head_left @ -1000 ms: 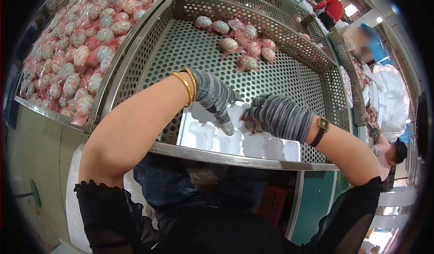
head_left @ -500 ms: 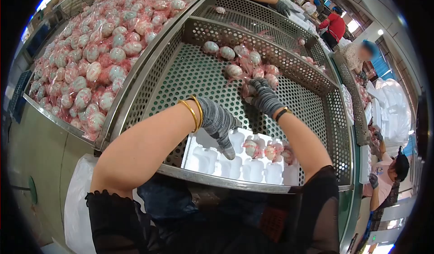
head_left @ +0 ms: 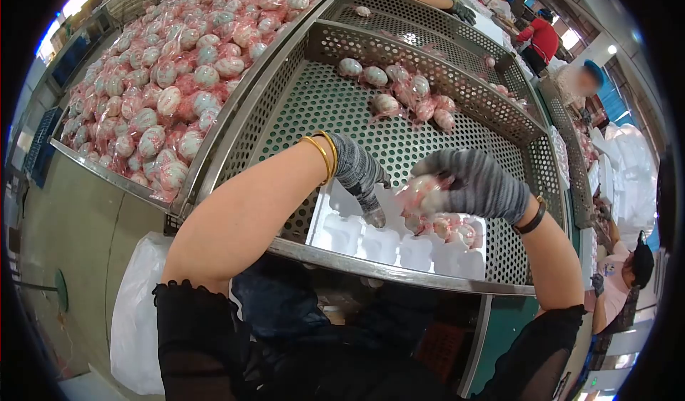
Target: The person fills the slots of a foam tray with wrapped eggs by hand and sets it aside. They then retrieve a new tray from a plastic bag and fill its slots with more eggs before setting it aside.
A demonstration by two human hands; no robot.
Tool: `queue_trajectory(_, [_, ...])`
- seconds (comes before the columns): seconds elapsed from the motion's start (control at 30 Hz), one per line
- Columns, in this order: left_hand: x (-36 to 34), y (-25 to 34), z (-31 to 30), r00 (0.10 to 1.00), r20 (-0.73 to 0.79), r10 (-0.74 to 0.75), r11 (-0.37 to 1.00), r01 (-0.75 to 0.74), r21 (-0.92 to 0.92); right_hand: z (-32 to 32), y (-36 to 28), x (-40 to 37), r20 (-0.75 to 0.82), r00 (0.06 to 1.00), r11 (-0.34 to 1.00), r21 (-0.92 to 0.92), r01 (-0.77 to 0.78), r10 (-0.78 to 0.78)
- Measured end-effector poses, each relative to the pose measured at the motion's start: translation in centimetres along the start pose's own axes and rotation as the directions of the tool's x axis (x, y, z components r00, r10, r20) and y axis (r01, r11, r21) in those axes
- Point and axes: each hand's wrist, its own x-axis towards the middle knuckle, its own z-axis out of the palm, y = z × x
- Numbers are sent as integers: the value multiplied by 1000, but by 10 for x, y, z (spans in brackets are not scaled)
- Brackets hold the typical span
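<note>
My right hand (head_left: 474, 185), in a grey striped knit glove and slightly blurred, is closed around a plastic-wrapped egg (head_left: 424, 190) with red print. It hovers over the right half of a white foam egg tray (head_left: 377, 247). Several wrapped eggs (head_left: 442, 227) sit in the tray's back row, partly covered by the held one; the front-row cups have none. My left hand (head_left: 360, 178), gloved alike, grips the tray's far left edge, its thumb over the cups. Farther back on the perforated metal bin floor lies a cluster of wrapped eggs (head_left: 410, 90).
A large heap of wrapped eggs (head_left: 168, 80) fills a bin at left. The metal bin's raised rim (head_left: 378, 271) runs in front of me. Behind a perforated divider (head_left: 428, 73) lies another compartment with a few eggs. Co-workers stand along the line, one in pink (head_left: 615, 272) at right.
My right hand has come from the egg cluster toward the tray, bringing one wrapped egg with it. My left hand stays at the tray. The view has shifted slightly.
</note>
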Motion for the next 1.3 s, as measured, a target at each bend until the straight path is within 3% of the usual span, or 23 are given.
queue_trajectory(0.03, [0, 1, 0, 1000, -25, 9, 1000, -8, 18, 8, -2, 3, -20, 998, 998, -24, 54, -55])
queue_trajectory(0.13, [1, 3, -5, 996, 59, -63, 996, 59, 67, 21, -27, 18, 124, 985, 989, -104, -108, 120])
queue_trajectory(0.17, [0, 2, -5, 997, 75, -31, 999, 30, 23, 24, -35, 20, 125, 982, 989, -56, -138, 144])
queue_trajectory(0.27, [0, -2, -6, 994, 100, 41, 998, -37, -44, 33, -22, 22, 106, 994, 986, -167, 25, -8])
queue_trajectory(0.3, [1, -4, -6, 994, 95, 44, 999, -42, -23, 43, -12, 21, -7, 983, 969, -171, 180, -184])
queue_trajectory(0.4, [2, -19, -6, 993, 18, 121, 993, -121, -11, 55, -20, 22, -28, 992, 915, -390, 105, -126])
queue_trajectory(0.43, [-1, -24, -7, 987, -13, 157, 987, -157, -13, 47, -31, 28, 101, 995, 958, -282, 49, -22])
queue_trajectory(0.53, [-15, -29, -5, 998, 24, -51, 992, 54, -118, 45, -32, 35, 180, 982, 967, -255, -14, 62])
queue_trajectory(0.57, [-24, -18, -15, 978, 150, -144, 988, 151, -37, 45, -35, 36, 179, 981, 962, -273, -26, 77])
queue_trajectory(0.67, [-19, -9, -13, 946, 191, -261, 963, 268, -14, 58, -28, 26, -16, 999, 893, -450, 29, -40])
queue_trajectory(0.7, [-18, -8, -12, 941, 195, -275, 958, 285, -24, 58, -25, 22, -91, 989, 932, -355, 76, -115])
queue_trajectory(0.73, [-17, -7, -11, 936, 198, -290, 953, 302, -35, 56, -26, 19, -79, 997, 966, -258, -15, -5])
queue_trajectory(0.8, [-17, -10, -10, 942, 187, -279, 955, 292, -45, 50, -30, 18, -29, 980, 978, -65, -200, 198])
queue_trajectory(0.83, [-18, -9, -11, 942, 189, -278, 956, 291, -43, 52, -27, 18, -92, 996, 994, -105, -8, -2])
queue_trajectory(0.93, [-18, -7, -12, 938, 202, -281, 958, 285, 9, 55, -29, 21, -55, 998, 958, -287, -11, -5])
queue_trajectory(0.97, [-18, -7, -12, 939, 203, -277, 960, 277, 30, 58, -30, 22, -88, 996, 963, -268, -32, 9])
queue_trajectory(1.07, [-16, -8, -12, 950, 179, -256, 967, 250, 57, 64, -28, 29, 11, 1000, 974, -227, 13, -11])
queue_trajectory(1.2, [-17, -9, -9, 946, 167, -278, 961, 274, 45, 71, -34, 44, 115, 974, 904, -407, -132, 195])
queue_trajectory(1.3, [-16, -7, -9, 950, 173, -260, 965, 256, 46, 75, -14, 39, 58, 997, 911, -413, -19, 47])
